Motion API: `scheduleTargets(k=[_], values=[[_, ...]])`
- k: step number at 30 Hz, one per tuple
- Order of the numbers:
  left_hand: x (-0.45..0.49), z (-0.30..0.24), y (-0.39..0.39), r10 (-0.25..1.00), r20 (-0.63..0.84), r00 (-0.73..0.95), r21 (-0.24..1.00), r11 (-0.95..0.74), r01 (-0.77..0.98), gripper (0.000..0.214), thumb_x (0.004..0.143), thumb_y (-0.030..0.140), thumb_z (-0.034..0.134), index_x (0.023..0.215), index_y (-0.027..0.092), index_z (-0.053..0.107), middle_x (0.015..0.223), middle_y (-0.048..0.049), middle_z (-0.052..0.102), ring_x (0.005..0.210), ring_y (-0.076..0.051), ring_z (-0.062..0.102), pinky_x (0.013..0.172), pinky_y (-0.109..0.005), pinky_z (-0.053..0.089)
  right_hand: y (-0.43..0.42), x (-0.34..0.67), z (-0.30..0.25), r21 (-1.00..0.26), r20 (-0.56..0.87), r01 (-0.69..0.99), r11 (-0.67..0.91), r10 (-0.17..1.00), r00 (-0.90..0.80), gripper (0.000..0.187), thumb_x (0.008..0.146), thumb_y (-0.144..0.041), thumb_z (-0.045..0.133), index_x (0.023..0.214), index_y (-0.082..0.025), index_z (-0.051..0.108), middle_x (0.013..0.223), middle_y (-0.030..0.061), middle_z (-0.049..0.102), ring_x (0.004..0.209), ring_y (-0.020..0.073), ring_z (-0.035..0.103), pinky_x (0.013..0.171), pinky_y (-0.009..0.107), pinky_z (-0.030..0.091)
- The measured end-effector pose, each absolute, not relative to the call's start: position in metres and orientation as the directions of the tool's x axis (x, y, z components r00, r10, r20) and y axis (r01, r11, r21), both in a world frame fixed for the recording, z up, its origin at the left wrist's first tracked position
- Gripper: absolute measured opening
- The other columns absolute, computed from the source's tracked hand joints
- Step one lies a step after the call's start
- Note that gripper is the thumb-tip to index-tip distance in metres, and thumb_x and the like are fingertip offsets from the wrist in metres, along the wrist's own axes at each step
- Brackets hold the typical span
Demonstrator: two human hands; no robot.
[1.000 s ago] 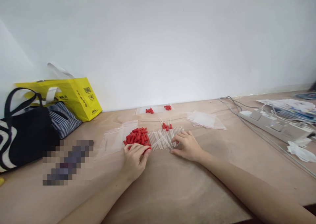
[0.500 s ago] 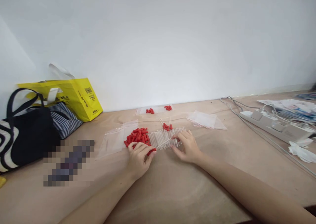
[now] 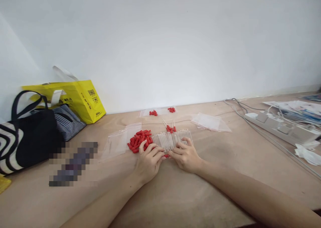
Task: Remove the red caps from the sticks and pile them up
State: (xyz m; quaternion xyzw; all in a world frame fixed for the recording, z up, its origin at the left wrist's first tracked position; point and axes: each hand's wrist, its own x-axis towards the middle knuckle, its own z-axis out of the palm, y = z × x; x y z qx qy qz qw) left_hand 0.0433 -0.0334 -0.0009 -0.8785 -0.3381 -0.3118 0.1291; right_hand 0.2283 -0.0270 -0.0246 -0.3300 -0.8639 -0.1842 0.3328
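Note:
A heap of small red caps (image 3: 139, 140) lies on the wooden table (image 3: 175, 194). Beside it on the right is a row of thin clear tubes (image 3: 173, 138). My left hand (image 3: 148, 161) rests at the near edge of the red caps, fingers curled and pinched. My right hand (image 3: 186, 156) is close beside it at the near edge of the tubes, fingers also pinched. The two sets of fingertips meet over a red cap and a tube end (image 3: 166, 155); which hand holds which I cannot make out.
Clear zip bags lie left (image 3: 117, 141) and back right (image 3: 210, 122); two small bags with red caps (image 3: 160, 112) sit near the wall. A yellow bag (image 3: 75, 99) and a black tote (image 3: 27, 137) stand at left. A power strip (image 3: 278, 129) with cables lies at right.
My right hand drew back from the tube row toward my left hand. My left hand shifted right, and the fingertips of both now meet in front of the tubes.

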Motion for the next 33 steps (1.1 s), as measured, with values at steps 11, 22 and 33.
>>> scheduleTargets(k=[11, 22, 33], values=[[0.015, -0.002, -0.025, 0.566, 0.650, 0.507, -0.058, -0.628, 0.776, 0.016, 0.082, 0.018, 0.045, 0.075, 0.022, 0.059, 0.085, -0.0009, 0.065, 0.084, -0.020, 0.053, 0.086, -0.047, 0.028, -0.023, 0.258, -0.026, -0.075, 0.710, 0.821, 0.566, 0.608, -0.355, 0.022, 0.085, -0.023, 0.041, 0.082, -0.023, 0.064, 0.062, 0.0010, 0.059, 0.068, 0.0138, 0.045, 0.077, 0.034, 0.023], [-0.002, 0.007, 0.002, 0.650, 0.709, 0.274, 0.272, -0.610, 0.744, 0.023, 0.084, 0.026, 0.037, 0.096, 0.019, 0.056, 0.091, -0.0063, 0.059, 0.085, -0.017, 0.056, 0.076, -0.030, 0.045, 0.024, 0.269, -0.017, -0.411, 0.457, 0.869, 0.274, 0.887, -0.063, 0.033, 0.075, -0.009, 0.037, 0.099, -0.014, 0.059, 0.079, 0.0080, 0.056, 0.081, 0.0180, 0.052, 0.070, 0.027, 0.040], [-0.041, 0.032, 0.061, 0.917, 0.375, 0.135, 0.369, -0.281, 0.886, 0.026, 0.071, 0.036, 0.045, 0.087, 0.017, 0.052, 0.081, -0.0040, 0.064, 0.072, -0.017, 0.060, 0.064, -0.027, 0.046, 0.039, 0.247, -0.009, -0.381, 0.262, 0.924, 0.039, 0.963, 0.067, 0.029, 0.069, -0.010, 0.046, 0.096, -0.013, 0.058, 0.088, 0.0137, 0.062, 0.086, 0.0223, 0.057, 0.068, 0.029, 0.040]])
